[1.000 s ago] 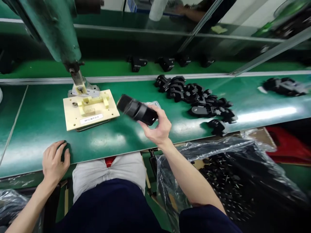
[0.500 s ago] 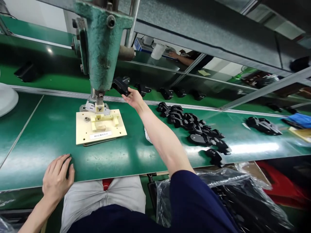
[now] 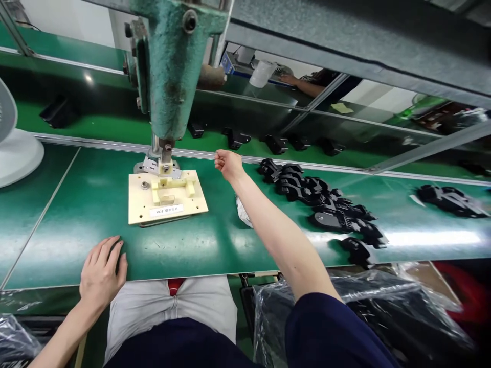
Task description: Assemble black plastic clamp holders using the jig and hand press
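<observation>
My left hand (image 3: 103,270) lies flat at the front edge of the green tabletop, fingers stretched out, holding nothing. Above the table, near the metal rail, my right hand (image 3: 229,164) has its fingers curled in with nothing visible in them. Behind it on the green strip sit black plastic parts, one of them a bracket-like piece (image 3: 237,138) and another, partly hidden by the press, a small black part (image 3: 196,129). Left of my right hand stands a green press (image 3: 171,76) over a cream fixture plate (image 3: 143,208) with a label.
Several black moulded parts (image 3: 326,220) lie in a cluster to the right, and more black parts (image 3: 448,199) farther along. A white packet (image 3: 243,212) is half hidden under my right forearm. A white round base (image 3: 21,156) stands left. Across the line, another person's arm (image 3: 307,87) shows.
My right hand has let go of the black part, leaving it on the green strip behind the press, and has drawn back toward me. My left hand stays on the table. The view has shifted slightly.
</observation>
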The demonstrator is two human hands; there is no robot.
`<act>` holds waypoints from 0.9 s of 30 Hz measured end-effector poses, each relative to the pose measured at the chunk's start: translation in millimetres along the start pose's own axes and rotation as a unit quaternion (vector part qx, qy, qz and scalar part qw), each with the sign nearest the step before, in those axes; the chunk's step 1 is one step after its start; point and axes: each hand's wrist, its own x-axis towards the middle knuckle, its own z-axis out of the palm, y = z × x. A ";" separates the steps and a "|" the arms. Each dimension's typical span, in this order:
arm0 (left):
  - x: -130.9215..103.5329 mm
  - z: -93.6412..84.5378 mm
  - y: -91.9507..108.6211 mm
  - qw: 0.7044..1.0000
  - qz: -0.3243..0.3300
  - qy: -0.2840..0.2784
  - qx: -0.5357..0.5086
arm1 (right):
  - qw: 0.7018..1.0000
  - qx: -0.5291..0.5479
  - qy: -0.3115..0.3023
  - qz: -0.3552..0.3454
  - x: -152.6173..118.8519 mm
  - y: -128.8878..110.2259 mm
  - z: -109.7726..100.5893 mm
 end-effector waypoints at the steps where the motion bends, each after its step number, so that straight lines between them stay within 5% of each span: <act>1: -1.0 -0.1 -0.1 1.000 -0.003 -0.002 0.001 | 0.999 -0.032 -0.005 -0.002 -2.4 1.3 -7.2; 7: 20.9 8.0 -29.3 0.986 -0.105 -0.056 -0.115 | 0.953 -0.290 -0.081 -0.019 -16.2 28.8 -26.6; 10: 61.3 25.6 -67.3 0.969 -0.213 -0.066 -0.108 | 0.898 -0.421 -0.123 -0.040 -20.1 39.7 -25.7; 14: 127.6 60.9 -120.3 0.957 -0.269 -0.078 -0.074 | 0.810 -0.562 -0.158 -0.058 -27.9 46.3 -17.2; 19: 191.2 101.2 -167.6 0.941 -0.329 -0.069 -0.048 | 0.714 -0.679 -0.150 -0.081 -38.1 53.6 -6.8; 27: 242.1 133.5 -220.5 0.922 -0.380 -0.069 -0.024 | 0.616 -0.763 -0.088 -0.174 -30.2 90.5 -15.0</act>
